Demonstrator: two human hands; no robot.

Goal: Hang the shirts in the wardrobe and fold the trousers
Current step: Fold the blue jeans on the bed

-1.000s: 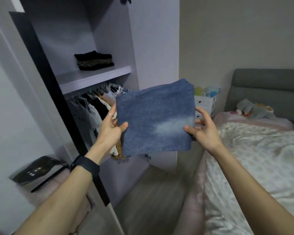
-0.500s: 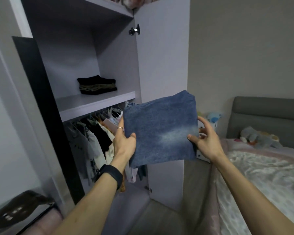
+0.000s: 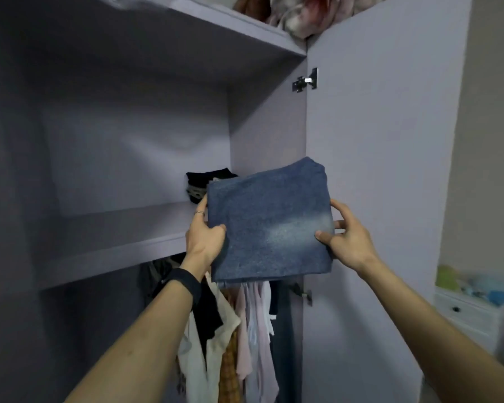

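Note:
A folded pair of blue jeans (image 3: 269, 221) is held up flat in front of the open wardrobe, level with its middle shelf (image 3: 114, 231). My left hand (image 3: 204, 237) grips the jeans' left edge, thumb on top. My right hand (image 3: 346, 234) grips the right edge the same way. Behind the jeans, a dark folded garment (image 3: 200, 183) lies on the shelf, partly hidden. Several shirts (image 3: 233, 338) hang on the rail below the shelf.
The wardrobe's open door (image 3: 384, 170) stands just right of the jeans, with a hinge (image 3: 304, 82) high up. Bundled fabric (image 3: 288, 13) sits on the top shelf. A white drawer unit (image 3: 472, 318) with small toys stands at the far right.
I have moved closer to the wardrobe and the view has tilted up. Both hands have carried the jeans up to the middle shelf's height; the bed has left the view.

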